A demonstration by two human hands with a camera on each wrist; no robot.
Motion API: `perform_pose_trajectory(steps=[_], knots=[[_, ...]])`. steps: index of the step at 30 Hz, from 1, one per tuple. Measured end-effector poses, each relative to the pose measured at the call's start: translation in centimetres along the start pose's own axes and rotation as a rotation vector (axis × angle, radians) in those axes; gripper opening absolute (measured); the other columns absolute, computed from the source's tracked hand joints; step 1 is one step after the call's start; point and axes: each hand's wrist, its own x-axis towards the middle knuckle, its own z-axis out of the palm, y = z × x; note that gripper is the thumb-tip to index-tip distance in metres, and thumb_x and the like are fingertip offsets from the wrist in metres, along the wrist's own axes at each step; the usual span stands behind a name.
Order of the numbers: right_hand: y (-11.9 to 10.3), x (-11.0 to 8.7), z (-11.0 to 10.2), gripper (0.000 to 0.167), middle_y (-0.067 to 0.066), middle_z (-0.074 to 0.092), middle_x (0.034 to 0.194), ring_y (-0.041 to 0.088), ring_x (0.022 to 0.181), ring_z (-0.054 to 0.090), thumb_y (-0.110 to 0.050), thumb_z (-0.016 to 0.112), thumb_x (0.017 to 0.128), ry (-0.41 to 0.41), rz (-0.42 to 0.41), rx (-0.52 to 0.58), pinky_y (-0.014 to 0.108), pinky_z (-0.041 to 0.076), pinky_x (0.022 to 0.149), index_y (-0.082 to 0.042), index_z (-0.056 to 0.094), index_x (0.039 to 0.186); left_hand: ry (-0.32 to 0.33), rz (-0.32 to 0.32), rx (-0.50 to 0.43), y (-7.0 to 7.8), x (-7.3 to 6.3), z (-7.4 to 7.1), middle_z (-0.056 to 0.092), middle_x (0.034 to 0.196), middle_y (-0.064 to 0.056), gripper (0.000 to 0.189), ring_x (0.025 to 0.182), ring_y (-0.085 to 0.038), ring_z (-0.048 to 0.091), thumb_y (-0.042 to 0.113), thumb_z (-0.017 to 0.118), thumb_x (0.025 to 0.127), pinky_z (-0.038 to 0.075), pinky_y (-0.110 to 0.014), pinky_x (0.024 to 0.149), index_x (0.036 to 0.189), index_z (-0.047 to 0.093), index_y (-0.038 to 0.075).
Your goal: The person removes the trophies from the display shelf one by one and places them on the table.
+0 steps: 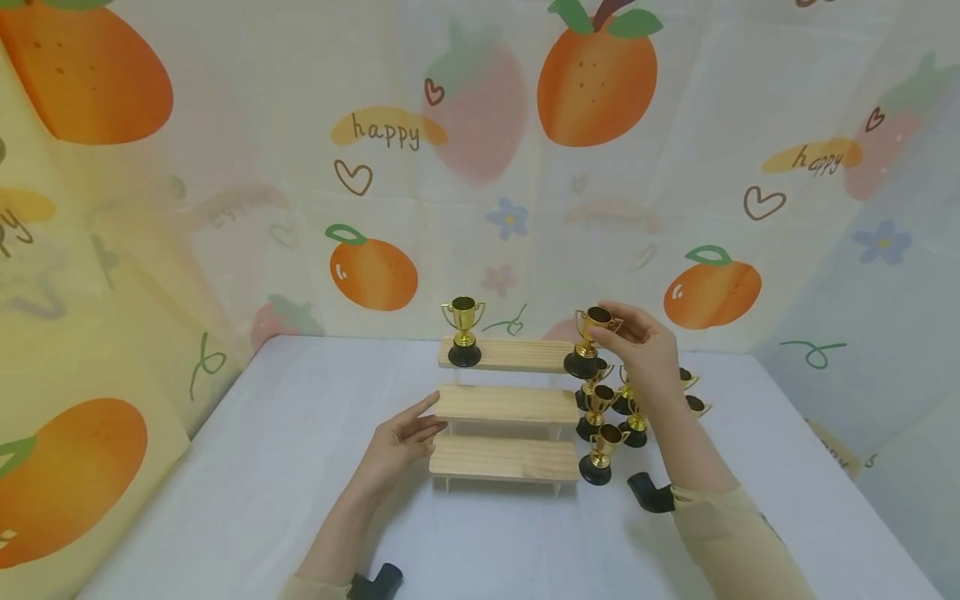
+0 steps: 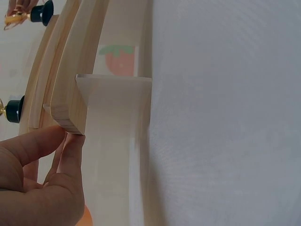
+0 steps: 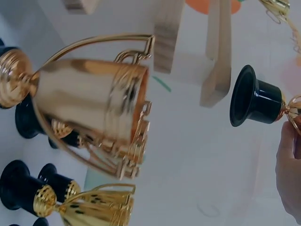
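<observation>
A three-tier wooden shelf (image 1: 506,404) stands on the white table. My left hand (image 1: 405,437) holds its left end, thumb and fingers at the board's end (image 2: 68,115) in the left wrist view. On the top tier's left side stands a gold trophy (image 1: 464,329) with a black base. My right hand (image 1: 643,346) grips another gold trophy (image 1: 588,342) by its cup at the right end of that tier. Its black base (image 3: 256,96) is beside the board end in the right wrist view; I cannot tell whether they touch.
Several more gold trophies (image 1: 597,458) stand on the table right of the shelf, some partly hidden behind my right forearm. Behind the table (image 1: 300,433) hangs a fruit-patterned cloth (image 1: 480,208). Clear supports (image 2: 115,87) hold up the boards.
</observation>
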Motion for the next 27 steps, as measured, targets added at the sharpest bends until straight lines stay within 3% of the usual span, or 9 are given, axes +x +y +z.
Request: perform_pose_trajectory(steps=[11,21,27], knots=[[0.6,-1.4,-2.4,0.041,-0.021,0.069,0.098,-0.001,0.084,0.06,-0.021,0.077,0.085,0.026,0.01,-0.052,0.01,0.051,0.077,-0.017,0.066,0.125,0.009,0.007,0.009,-0.2,-0.1,-0.1,0.054,0.14,-0.024,0.069,0.134,-0.037,0.053,-0.008,0.057,0.09,0.055,-0.017,0.094,0.149,0.044,0.024],[1.3,-2.7,-4.8,0.041,-0.017,0.07,0.101,-0.001,0.085,0.063,-0.015,0.076,0.086,0.031,-0.018,-0.015,0.007,0.053,0.081,-0.012,0.065,0.125,-0.01,0.007,-0.001,0.0,-0.1,0.0,0.052,0.142,-0.025,0.068,0.136,-0.038,0.051,-0.007,0.056,0.091,0.054,-0.017,0.095,0.15,0.043,0.024],[1.8,-3.4,-5.9,0.042,-0.017,0.071,0.098,-0.001,0.082,0.063,-0.012,0.075,0.086,0.038,-0.024,-0.006,0.008,0.054,0.074,-0.009,0.065,0.126,0.004,0.01,0.002,0.0,-0.1,0.0,0.053,0.141,-0.026,0.069,0.135,-0.038,0.052,-0.008,0.056,0.09,0.054,-0.016,0.093,0.15,0.044,0.024]])
